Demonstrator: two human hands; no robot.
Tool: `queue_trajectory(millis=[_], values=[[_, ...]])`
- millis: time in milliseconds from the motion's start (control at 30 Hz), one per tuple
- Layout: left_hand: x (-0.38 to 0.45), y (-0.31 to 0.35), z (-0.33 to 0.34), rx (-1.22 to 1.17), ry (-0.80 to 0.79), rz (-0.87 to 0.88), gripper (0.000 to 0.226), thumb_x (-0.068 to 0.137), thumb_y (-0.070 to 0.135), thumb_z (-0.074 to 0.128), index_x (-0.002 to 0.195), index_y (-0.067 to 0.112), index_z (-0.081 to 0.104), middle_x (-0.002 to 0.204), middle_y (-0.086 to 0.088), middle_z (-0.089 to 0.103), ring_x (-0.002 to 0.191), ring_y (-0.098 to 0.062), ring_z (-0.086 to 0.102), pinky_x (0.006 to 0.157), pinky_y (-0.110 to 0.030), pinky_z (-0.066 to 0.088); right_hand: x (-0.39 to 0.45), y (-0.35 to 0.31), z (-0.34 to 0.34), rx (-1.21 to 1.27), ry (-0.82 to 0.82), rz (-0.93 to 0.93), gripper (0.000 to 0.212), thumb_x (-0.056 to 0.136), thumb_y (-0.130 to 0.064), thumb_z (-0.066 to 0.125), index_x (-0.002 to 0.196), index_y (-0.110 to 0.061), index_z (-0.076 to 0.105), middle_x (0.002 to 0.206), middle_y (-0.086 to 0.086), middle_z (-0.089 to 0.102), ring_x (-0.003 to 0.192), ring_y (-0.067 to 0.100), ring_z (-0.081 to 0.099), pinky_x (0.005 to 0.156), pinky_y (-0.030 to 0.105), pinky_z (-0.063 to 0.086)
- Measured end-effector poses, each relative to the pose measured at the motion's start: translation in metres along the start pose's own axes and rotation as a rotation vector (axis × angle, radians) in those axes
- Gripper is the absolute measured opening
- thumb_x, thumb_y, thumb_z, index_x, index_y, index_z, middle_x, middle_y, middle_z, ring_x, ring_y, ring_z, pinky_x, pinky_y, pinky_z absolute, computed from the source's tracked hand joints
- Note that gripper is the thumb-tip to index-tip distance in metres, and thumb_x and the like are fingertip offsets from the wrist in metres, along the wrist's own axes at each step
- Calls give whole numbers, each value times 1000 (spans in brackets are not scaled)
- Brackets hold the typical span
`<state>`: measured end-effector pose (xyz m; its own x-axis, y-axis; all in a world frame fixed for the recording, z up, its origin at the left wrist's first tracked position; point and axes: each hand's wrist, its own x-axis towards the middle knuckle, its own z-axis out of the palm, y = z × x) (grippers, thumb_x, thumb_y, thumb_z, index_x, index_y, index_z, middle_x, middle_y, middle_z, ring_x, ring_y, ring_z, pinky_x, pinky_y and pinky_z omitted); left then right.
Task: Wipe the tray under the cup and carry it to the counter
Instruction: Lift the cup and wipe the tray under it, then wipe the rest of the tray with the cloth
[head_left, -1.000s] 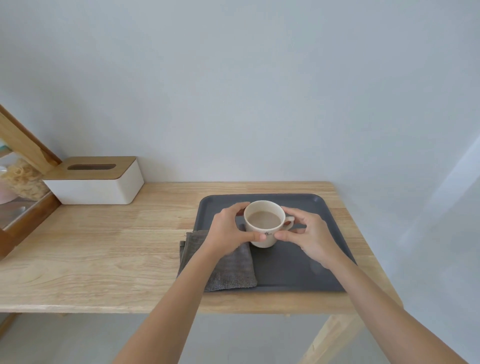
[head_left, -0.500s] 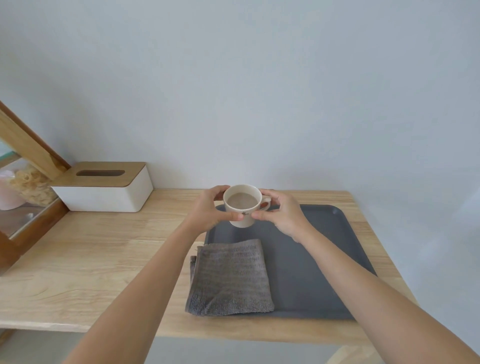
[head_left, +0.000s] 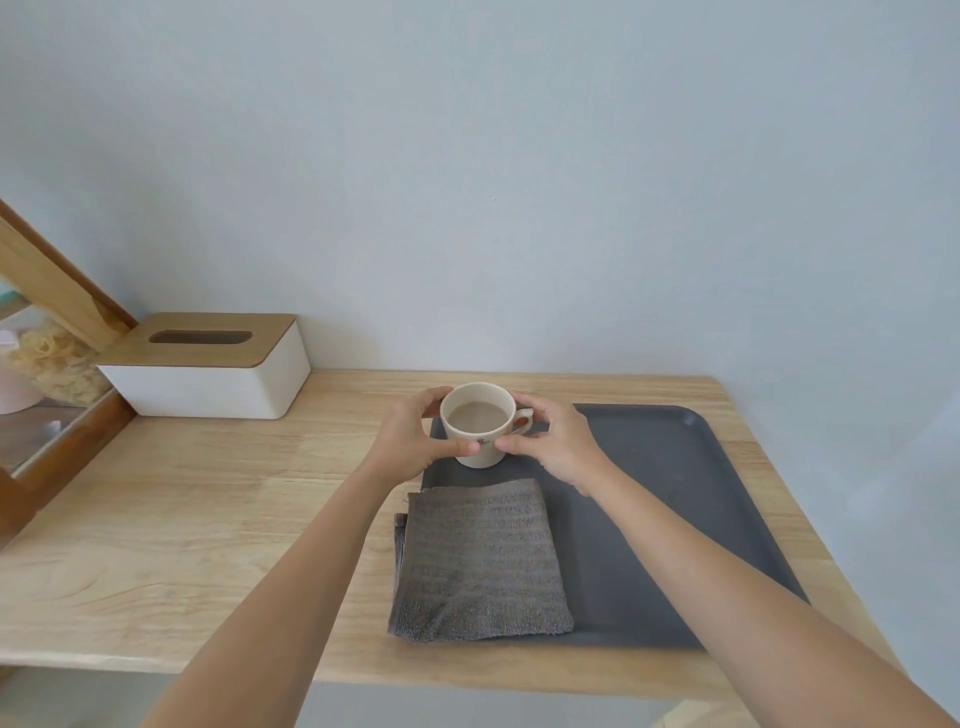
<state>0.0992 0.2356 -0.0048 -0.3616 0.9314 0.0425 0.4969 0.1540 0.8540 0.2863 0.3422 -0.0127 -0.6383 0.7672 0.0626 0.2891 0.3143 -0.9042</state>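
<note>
Head view: I see both my left hand (head_left: 410, 441) and right hand (head_left: 558, 447) clasping the cup (head_left: 479, 423) of milky brown drink, handle at three o'clock, over the tray (head_left: 675, 499), whose long axis runs nine to three.

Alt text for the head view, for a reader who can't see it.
Both hands, left hand and right hand, hold a cup of milky drink at the far left corner of a dark tray on a wooden table. A folded grey towel overlaps the tray's left edge.

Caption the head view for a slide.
Both hands, left and right, hold a full cup over the grey tray's far-left corner, beside a folded cloth.
</note>
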Motion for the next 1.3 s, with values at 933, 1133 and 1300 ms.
queue_trajectory(millis=[933, 1133, 1300], values=[[-144, -7, 80, 413, 341, -246, 51, 95, 6, 44, 146, 11, 38, 145, -7, 47, 128, -34, 37, 105, -41, 32, -119, 25, -23, -894, -290, 175, 61, 91, -71, 12, 148, -55, -1, 162, -10, -18, 148, 27, -24, 118, 52, -14], [-144, -13, 78, 381, 355, -200, 50, 93, 0, 45, 143, 10, 44, 143, -6, 52, 123, -34, 42, 102, -37, 35, -45, 38, -41, -888, -112, 333, 69, 86, -77, 8, 150, -51, -1, 164, -5, -13, 148, 34, -20, 117, 59, -10], [-144, -12, 78, 380, 378, -215, 51, 93, 1, 44, 143, 13, 45, 145, -4, 50, 122, -33, 46, 103, -38, 35, -36, 34, -28, -916, -216, 200, 72, 83, -81, 16, 149, -53, 3, 164, -7, -11, 149, 31, -19, 118, 58, -10]])
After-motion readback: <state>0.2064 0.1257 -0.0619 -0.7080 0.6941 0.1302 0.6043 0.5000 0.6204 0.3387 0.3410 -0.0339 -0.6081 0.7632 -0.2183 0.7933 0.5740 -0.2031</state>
